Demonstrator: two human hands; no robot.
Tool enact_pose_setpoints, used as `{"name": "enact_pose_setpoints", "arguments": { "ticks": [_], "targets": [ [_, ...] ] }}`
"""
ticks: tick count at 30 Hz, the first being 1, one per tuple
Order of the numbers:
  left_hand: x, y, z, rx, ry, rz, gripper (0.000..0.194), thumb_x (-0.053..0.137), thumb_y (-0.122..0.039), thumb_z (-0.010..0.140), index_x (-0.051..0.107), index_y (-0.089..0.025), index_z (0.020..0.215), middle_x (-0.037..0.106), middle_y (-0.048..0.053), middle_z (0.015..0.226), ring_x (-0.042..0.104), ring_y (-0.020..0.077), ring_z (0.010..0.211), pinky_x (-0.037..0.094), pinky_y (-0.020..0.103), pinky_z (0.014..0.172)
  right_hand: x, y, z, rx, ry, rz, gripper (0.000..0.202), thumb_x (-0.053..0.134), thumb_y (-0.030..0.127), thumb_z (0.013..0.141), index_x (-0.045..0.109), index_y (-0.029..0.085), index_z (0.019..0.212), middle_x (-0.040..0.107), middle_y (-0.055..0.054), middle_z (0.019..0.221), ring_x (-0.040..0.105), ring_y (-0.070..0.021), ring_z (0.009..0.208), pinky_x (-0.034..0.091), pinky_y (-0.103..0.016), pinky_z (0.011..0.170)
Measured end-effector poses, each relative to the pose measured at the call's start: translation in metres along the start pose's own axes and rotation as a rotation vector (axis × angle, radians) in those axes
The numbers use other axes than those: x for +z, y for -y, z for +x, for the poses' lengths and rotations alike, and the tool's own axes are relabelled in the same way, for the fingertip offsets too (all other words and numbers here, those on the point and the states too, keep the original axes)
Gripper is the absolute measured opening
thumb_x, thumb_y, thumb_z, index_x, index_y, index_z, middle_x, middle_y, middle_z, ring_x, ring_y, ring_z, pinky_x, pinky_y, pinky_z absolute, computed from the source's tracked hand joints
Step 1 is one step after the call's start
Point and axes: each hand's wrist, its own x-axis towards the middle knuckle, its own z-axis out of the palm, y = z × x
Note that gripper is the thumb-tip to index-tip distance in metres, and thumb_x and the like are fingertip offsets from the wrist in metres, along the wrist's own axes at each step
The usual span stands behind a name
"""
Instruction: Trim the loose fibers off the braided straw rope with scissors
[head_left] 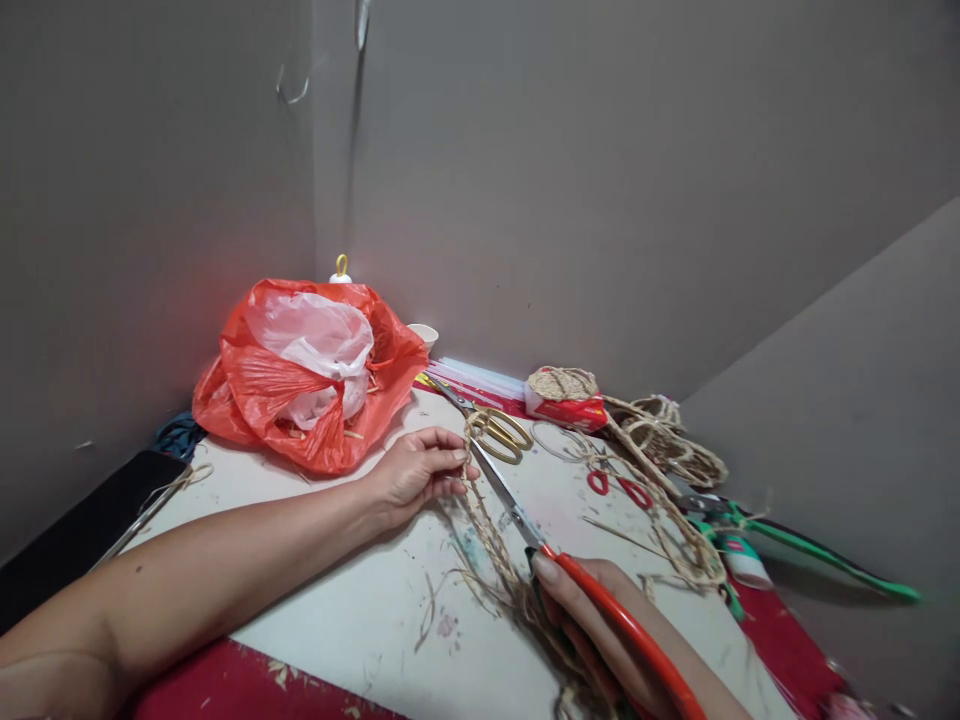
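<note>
Near the middle, my left hand [424, 468] pinches the looped upper end of a braided straw cord [489, 535] between thumb and fingers. The cord runs down to the right, with loose fibres along it, and passes by my right hand [577, 600]. Red-handled scissors [622, 620] are held in my right hand, their blades pointing up and left with the tips at the cord beside my left fingertips. Just behind the tips lie gold-handled scissors [501, 432] on the white board [360, 590].
A red plastic bag [307, 385] stands at the back left. Straw coils [667, 445], small red-handled scissors [619, 485], green-handled pliers [825, 555] and a small bottle [742, 560] lie at the right. Pale sticks [480, 378] line the back. A dark flat object [90, 530] sits at left.
</note>
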Motion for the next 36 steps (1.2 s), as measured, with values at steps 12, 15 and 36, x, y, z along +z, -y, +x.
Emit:
{"name": "enact_pose_setpoints", "arguments": {
  "ticks": [12,15,36],
  "targets": [
    [-0.002,-0.004,0.000,0.017,0.024,-0.017,0.017,0.058,-0.003,0.075,0.058,-0.012,0.089,0.059,0.003,0.071,0.063,0.0113,0.061,0.051,0.017,0.048,-0.019,-0.007,0.010,-0.099,-0.155,-0.144,0.052,0.044,0.071,0.074,0.035,0.022,0.058,0.036,0.005,0.047,0.033,-0.0094,0.046,0.028,-0.024,0.043],
    [-0.003,-0.004,-0.001,0.031,0.061,0.000,0.019,0.060,-0.009,0.077,0.062,-0.010,0.097,0.058,0.003,0.072,0.062,0.0104,0.061,0.051,0.017,0.048,-0.022,-0.008,0.012,-0.159,-0.203,-0.206,0.049,0.048,0.066,0.074,0.037,0.021,0.057,0.033,0.005,0.051,0.033,-0.0102,0.050,0.029,-0.024,0.047],
    [0.003,-0.001,-0.005,0.176,-0.056,0.283,0.032,0.077,-0.028,0.061,0.068,-0.010,0.086,0.057,-0.001,0.062,0.049,0.0058,0.047,0.041,0.018,0.043,-0.020,-0.019,0.016,-0.212,-0.527,-0.956,0.028,0.049,0.049,0.079,0.053,0.022,0.086,0.066,-0.004,0.067,0.063,-0.0240,0.064,0.033,-0.028,0.055]
  ]
}}
